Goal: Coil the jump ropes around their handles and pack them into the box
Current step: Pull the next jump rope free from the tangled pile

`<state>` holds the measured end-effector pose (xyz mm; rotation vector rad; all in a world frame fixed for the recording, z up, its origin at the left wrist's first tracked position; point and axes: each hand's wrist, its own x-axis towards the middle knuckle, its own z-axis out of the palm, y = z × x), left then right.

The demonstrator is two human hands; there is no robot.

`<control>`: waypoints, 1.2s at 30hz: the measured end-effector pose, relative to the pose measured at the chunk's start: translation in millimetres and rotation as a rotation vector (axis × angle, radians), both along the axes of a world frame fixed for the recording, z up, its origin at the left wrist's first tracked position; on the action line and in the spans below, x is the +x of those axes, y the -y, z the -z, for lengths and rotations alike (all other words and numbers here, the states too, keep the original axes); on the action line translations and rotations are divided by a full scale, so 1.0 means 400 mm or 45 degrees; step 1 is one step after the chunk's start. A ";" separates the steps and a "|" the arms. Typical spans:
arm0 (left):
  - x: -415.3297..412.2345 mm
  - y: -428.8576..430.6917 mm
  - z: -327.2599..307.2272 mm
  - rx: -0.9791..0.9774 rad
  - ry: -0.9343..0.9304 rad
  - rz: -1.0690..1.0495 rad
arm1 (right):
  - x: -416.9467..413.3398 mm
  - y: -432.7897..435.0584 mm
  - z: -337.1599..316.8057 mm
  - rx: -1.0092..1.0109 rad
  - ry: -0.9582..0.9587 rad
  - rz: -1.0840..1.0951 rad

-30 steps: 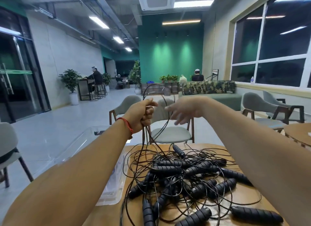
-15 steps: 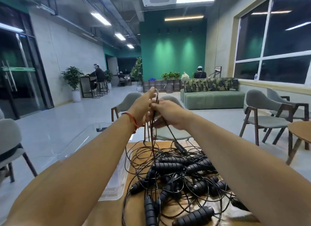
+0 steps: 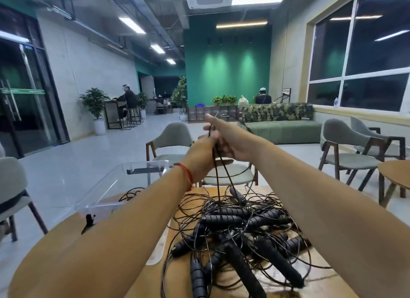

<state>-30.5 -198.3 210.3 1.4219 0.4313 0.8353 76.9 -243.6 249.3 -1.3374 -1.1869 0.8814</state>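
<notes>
A tangled pile of black jump ropes (image 3: 239,231) with ribbed handles and thin cords lies on the round wooden table (image 3: 155,282). Both hands are raised together above the far edge of the pile. My left hand (image 3: 200,159), a red string at its wrist, grips a jump rope cord (image 3: 218,182) that hangs in two strands down into the pile. My right hand (image 3: 231,142) is pressed against the left one, its fingers curled around the same cord, one digit pointing up. A clear plastic box (image 3: 124,186) stands at the table's left, partly hidden by my left forearm.
A grey chair (image 3: 230,175) stands just behind the table, another (image 3: 170,140) farther back left. More chairs (image 3: 346,146) and a second wooden table (image 3: 397,173) are on the right. A small black object (image 3: 88,222) lies near the box. People sit far away.
My hands, apart one second ago, have come together on the cord. The right hand has closed over it next to the left. The view has tilted slightly.
</notes>
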 end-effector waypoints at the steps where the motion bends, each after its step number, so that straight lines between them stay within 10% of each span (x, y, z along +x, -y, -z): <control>1: -0.001 0.001 -0.025 -0.012 0.008 -0.055 | -0.002 0.012 0.013 -0.022 0.001 -0.073; 9: -0.041 -0.054 -0.179 0.020 0.284 -0.190 | 0.046 0.014 0.095 -0.349 0.373 -0.658; 18: -0.064 -0.058 -0.053 0.258 -0.111 -0.108 | 0.010 -0.008 -0.014 0.221 -0.136 -0.125; 29: -0.093 -0.043 0.146 0.457 -0.649 0.016 | 0.046 -0.111 -0.027 0.405 -0.194 0.243; 36: -0.120 -0.052 0.129 0.465 -0.543 0.258 | 0.058 -0.110 0.009 0.220 0.002 0.270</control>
